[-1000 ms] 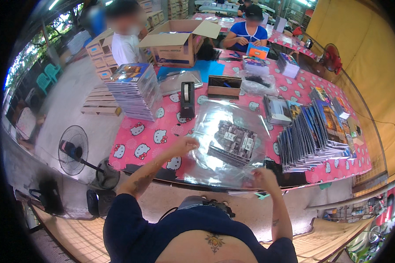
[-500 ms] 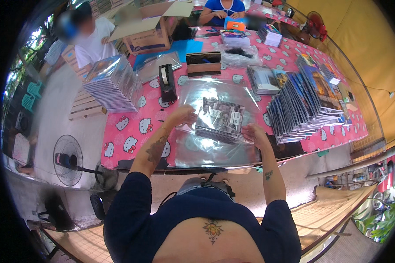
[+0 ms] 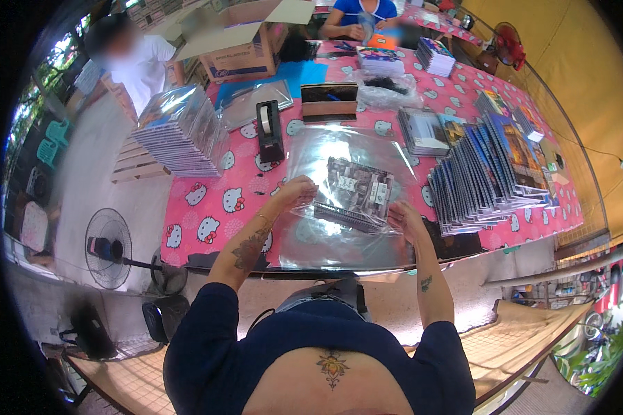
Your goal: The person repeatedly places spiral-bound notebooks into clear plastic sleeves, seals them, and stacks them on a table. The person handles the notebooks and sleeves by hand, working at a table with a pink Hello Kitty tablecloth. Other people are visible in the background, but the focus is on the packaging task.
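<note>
A spiral notebook (image 3: 356,194) with a dark patterned cover lies inside a clear plastic sleeve (image 3: 339,159) on the pink table (image 3: 214,207). My left hand (image 3: 294,194) grips the sleeve's near left edge beside the notebook. At the near right corner of the notebook, my right hand (image 3: 403,216) pinches the plastic. A larger pile of clear sleeves (image 3: 325,238) lies spread under them, reaching the table's front edge.
A row of upright notebooks (image 3: 491,173) stands at the right. A black tape dispenser (image 3: 268,131) and a stack of wrapped notebooks (image 3: 180,135) lie to the left. A cardboard box (image 3: 246,41) and two other people are at the far end. A floor fan (image 3: 107,249) stands left of the table.
My head has leaned closer over the table. Both hands have come nearer each other at the notebook's near edge, still holding the sleeve.
</note>
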Demonstrator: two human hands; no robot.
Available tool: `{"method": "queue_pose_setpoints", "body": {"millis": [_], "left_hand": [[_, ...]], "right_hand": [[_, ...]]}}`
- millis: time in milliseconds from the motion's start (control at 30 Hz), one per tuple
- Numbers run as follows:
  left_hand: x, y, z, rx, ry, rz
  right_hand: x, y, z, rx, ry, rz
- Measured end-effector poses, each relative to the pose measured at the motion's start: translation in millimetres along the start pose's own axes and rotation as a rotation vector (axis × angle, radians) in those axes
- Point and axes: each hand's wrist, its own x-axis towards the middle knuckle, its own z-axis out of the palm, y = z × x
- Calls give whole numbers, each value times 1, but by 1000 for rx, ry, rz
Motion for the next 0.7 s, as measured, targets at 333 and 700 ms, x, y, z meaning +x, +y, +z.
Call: {"method": "queue_pose_setpoints", "body": {"millis": [333,700], "left_hand": [[-4,51,-12,245,206,132],[132,76,118,1214,171,786]], "right_hand": [[-85,3,145,-1464,315,-846],[-62,28,161,-1637,153,-763]]}}
